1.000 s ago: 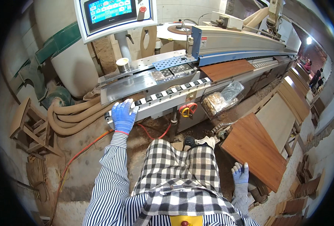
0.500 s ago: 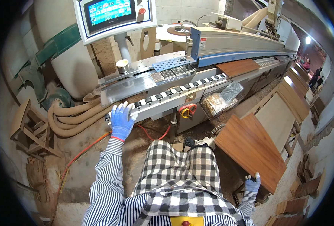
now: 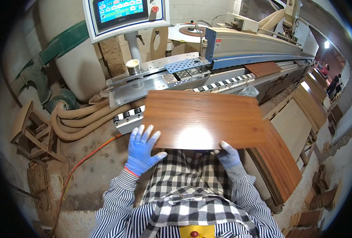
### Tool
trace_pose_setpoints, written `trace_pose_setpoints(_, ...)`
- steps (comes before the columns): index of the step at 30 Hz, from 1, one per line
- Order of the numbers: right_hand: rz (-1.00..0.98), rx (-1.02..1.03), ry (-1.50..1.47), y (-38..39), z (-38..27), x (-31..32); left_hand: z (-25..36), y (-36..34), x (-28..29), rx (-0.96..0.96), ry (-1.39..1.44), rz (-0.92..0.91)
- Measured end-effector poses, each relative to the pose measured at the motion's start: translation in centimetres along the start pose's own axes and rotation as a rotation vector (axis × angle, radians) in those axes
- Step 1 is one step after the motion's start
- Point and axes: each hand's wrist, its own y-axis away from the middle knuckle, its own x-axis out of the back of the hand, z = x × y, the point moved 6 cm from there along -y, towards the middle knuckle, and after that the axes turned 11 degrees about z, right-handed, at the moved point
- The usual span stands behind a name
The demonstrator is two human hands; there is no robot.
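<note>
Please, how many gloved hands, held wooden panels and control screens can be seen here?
Gloved hands: 2, left hand and right hand
Held wooden panel: 1
Control screen: 1
Total: 4

Woodworking workshop; edge-banding machine [image 3: 239, 51] with touchscreen panel [image 3: 122, 12]; stacked wood panels [image 3: 277, 162]; dust hoses [image 3: 78, 121]
</note>
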Motion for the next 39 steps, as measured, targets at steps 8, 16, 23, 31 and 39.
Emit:
trace_pose_setpoints(8,-0.025,-0.342,-0.100,-7.2,5.3,-9.6,-7.3,3.4,2.3,0.215,-0.180,0.185)
trace_pose_setpoints(16,-0.082,-0.224,-0.026,-6.0,3.4,-8.1,-13.6,1.3,0.1,0.405,-0.208,0.169)
trace_pose_setpoints(23,0.020,0.048,0.939,1.1,2.6,1.8,-15.6,-1.2,-1.7,0.502,-0.208,0.087)
trace_pose_setpoints(31,-0.316,0.733,1.780,6.1,5.5,0.0,-15.7,-0.6,-1.4,0.496,-0.294,0.073)
trace_pose_setpoints(39,-0.274,0.746,1.691,5.7,5.2,0.6,-18.4,3.0,-0.2,0.593,-0.101,0.170)
